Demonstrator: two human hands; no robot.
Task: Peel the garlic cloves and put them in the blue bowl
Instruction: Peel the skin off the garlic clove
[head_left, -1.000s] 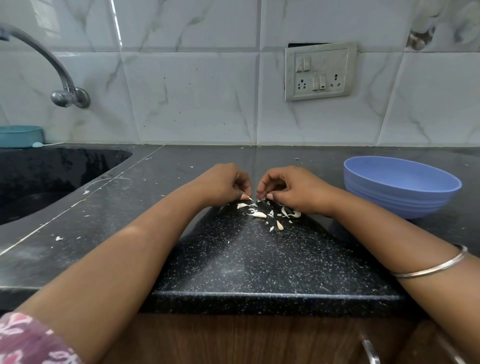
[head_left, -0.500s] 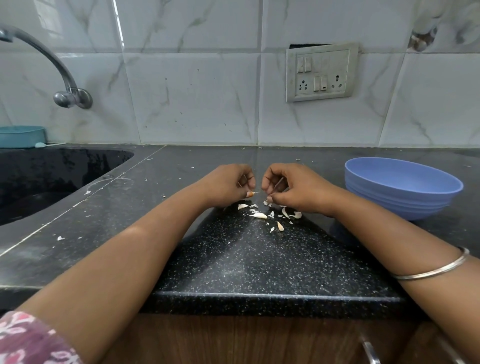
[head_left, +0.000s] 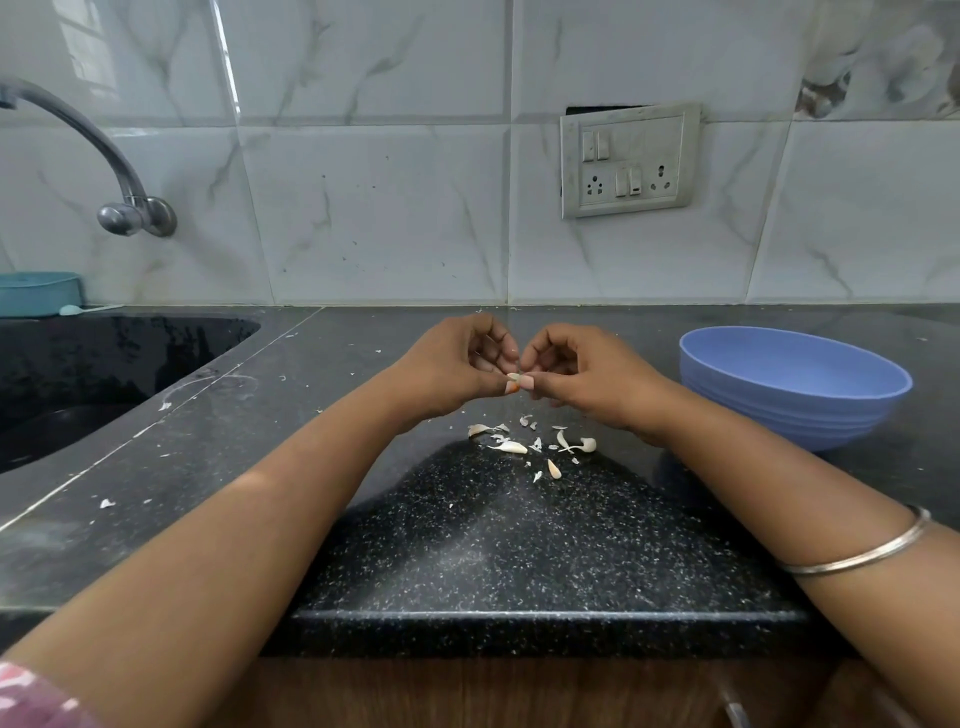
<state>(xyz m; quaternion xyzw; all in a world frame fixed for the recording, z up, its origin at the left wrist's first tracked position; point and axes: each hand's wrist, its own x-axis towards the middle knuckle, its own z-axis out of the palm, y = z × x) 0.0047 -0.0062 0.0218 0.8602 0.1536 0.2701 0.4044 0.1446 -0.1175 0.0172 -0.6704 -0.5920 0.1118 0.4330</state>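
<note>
Fingers of the left hand and right hand curl inward, together pinching a garlic clove, now raised above the countertop rather than resting near it. Clove largely hidden by fingertips. Peel scraps lie beneath. Blue bowl stands right; contents not visible.

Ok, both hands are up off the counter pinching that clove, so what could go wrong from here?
1. The garlic clove is pinched only at the fingertips between the left hand and right hand; it could slip and drop among the peels, where it may be hard to pick out.
2. The blue bowl sits off to the right, so a loose carry might drop the clove short.
</note>
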